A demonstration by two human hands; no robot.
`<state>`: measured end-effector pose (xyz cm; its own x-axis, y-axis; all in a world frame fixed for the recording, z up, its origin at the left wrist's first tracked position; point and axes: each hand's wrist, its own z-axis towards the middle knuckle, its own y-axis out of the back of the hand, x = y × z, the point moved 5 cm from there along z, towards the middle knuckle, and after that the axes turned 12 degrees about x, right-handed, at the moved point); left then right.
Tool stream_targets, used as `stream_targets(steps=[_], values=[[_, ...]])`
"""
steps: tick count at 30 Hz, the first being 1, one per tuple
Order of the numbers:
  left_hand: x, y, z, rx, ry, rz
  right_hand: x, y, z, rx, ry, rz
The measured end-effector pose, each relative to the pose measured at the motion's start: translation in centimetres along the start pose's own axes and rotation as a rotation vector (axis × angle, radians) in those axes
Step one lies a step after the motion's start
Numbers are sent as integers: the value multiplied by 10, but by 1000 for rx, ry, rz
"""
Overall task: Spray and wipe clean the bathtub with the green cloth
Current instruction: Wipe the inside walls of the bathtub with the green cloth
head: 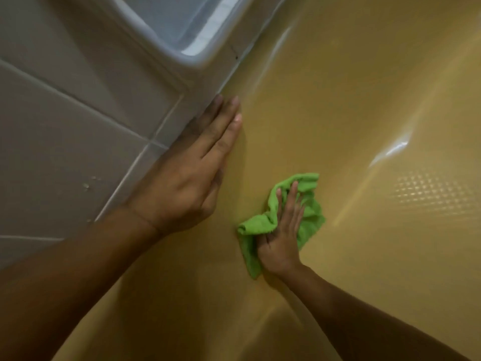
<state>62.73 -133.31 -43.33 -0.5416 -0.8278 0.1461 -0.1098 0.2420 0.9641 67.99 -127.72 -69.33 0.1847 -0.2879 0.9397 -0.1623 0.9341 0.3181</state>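
Note:
The yellow bathtub [338, 126] fills the right and lower part of the view. My right hand [282, 235] presses the crumpled green cloth [263, 222] flat against the tub's inner wall, fingers straight on top of it. My left hand [197, 165] rests flat on the tub's rim where it meets the tiled wall, fingers straight and together. No spray bottle is in view.
Grey wall tiles [65, 126] with white grout run along the left, with a few water drops on them. A white recessed ledge [182, 29] sits in the wall at the top. A dotted non-slip patch [434, 188] marks the tub floor at the right.

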Motion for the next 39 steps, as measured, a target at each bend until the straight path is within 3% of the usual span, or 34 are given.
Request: stream_targets(steps=[5,10,15,21,28,34,39], values=[[-1,2,10,8,4,-20,-75,15,-7,159,-322,-8],[0,5,18,0,22,1,-71,61,62,55,-477,135],[-2,11,24,0,33,-52,-27,116,132,-84,-316,226],[-3,15,30,-13,57,-120,81,133,145,-179,97,30],[-4,15,30,-22,75,-131,70,84,96,-291,141,81],[-6,15,33,-24,73,-56,19,93,112,-359,-218,350],[-7,16,43,0,51,-14,24,141,169,-309,-521,473]])
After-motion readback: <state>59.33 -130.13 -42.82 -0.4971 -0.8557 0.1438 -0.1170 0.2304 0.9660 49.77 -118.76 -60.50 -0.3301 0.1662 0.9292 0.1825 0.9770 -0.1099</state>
